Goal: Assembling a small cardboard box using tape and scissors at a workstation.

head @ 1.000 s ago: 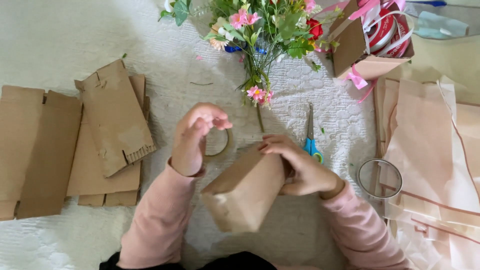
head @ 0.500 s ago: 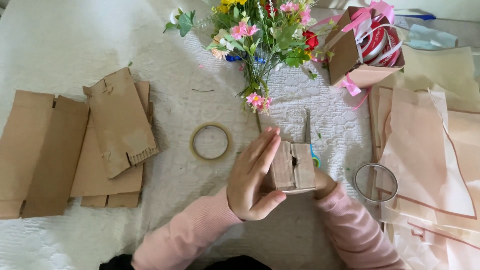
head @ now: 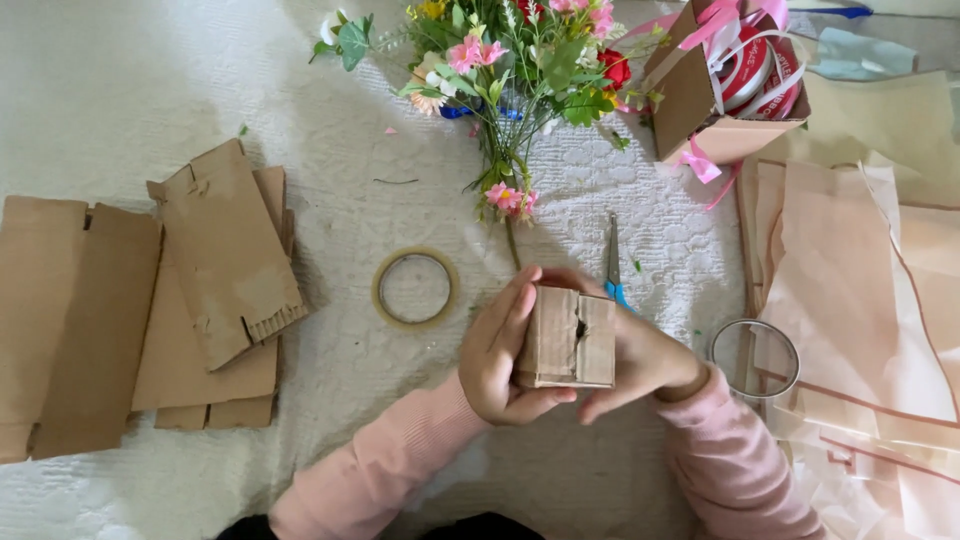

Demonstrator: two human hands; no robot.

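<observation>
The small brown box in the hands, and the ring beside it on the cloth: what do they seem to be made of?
The small brown box, held between the left hand and the right hand, looks like matte brown cardboard: its end flaps are folded shut, with a torn notch at the seam. The tan ring looks like a roll of adhesive tape, probably clear or paper; its thin, slightly glossy band leaves this open.

One camera is giving the only view. It is sitting on the person's head and is looking almost straight down. It is close to the work: the left hand point(head: 505, 350) and the right hand point(head: 640, 355) are filling the lower middle, with the pink sleeves point(head: 400, 465) running out at the bottom edge. The far side of the white textured cloth point(head: 150, 90) is lying at the top of the picture.
</observation>
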